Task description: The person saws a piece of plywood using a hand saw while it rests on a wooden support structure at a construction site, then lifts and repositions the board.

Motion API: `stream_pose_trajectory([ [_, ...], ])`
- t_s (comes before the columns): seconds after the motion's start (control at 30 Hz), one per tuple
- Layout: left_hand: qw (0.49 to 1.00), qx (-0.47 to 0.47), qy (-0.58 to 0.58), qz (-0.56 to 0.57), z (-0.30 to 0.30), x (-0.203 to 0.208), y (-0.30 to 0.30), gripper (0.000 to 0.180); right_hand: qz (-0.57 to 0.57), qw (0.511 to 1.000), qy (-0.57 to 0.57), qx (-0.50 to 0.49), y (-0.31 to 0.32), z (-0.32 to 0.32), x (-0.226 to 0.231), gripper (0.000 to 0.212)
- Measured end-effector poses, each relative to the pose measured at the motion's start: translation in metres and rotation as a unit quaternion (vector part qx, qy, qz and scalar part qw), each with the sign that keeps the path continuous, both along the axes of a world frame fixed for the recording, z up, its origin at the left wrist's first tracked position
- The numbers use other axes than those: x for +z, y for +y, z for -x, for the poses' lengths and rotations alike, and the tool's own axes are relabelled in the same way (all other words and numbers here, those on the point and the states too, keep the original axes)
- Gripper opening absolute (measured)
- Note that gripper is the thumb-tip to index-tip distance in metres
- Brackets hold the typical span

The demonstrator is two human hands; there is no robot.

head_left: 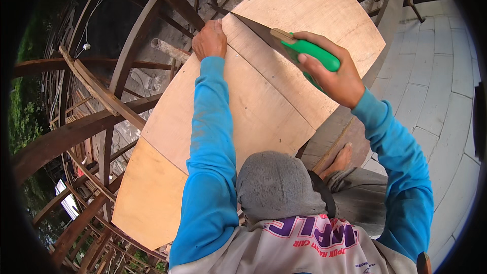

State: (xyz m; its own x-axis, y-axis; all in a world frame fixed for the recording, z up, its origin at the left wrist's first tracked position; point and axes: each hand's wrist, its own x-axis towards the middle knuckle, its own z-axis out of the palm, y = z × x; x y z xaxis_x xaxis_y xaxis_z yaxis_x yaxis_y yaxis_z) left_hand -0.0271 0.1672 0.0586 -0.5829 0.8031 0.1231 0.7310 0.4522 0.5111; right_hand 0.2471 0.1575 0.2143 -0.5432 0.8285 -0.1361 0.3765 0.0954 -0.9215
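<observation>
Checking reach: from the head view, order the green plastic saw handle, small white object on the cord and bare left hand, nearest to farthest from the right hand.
1. Green plastic saw handle: held in the right hand.
2. Bare left hand: to its left.
3. Small white corded object: far left.

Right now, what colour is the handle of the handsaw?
The handsaw handle is bright green, seen best in the head view.

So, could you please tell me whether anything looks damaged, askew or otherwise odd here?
One thing seems odd: a bare foot shows near the plywood, with no shoe, while the right hand holds a saw by its green handle.
</observation>
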Motion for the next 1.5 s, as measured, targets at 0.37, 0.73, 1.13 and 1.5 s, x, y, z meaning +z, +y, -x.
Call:
stream_pose_trajectory([
  [0.37, 0.999, -0.013, 0.018, 0.043, 0.013, -0.018, -0.008, 0.038, 0.014, 0.999, -0.042, 0.019, -0.051, -0.057, 0.029, 0.043],
  [0.73, 0.998, -0.052, -0.010, 0.023, -0.020, -0.033, 0.015, 0.036, -0.034, 0.997, -0.050, -0.039, 0.057, 0.044, -0.079, 0.044],
  [1.13, 0.999, -0.006, 0.023, 0.035, 0.012, -0.012, -0.015, 0.038, -0.015, 0.999, -0.041, 0.016, -0.080, -0.094, 0.048, 0.044],
  [1.5, 0.998, -0.008, 0.006, 0.056, 0.010, -0.036, -0.004, 0.037, -0.002, 1.000, -0.017, -0.002, -0.029, -0.029, -0.024, 0.046],
])
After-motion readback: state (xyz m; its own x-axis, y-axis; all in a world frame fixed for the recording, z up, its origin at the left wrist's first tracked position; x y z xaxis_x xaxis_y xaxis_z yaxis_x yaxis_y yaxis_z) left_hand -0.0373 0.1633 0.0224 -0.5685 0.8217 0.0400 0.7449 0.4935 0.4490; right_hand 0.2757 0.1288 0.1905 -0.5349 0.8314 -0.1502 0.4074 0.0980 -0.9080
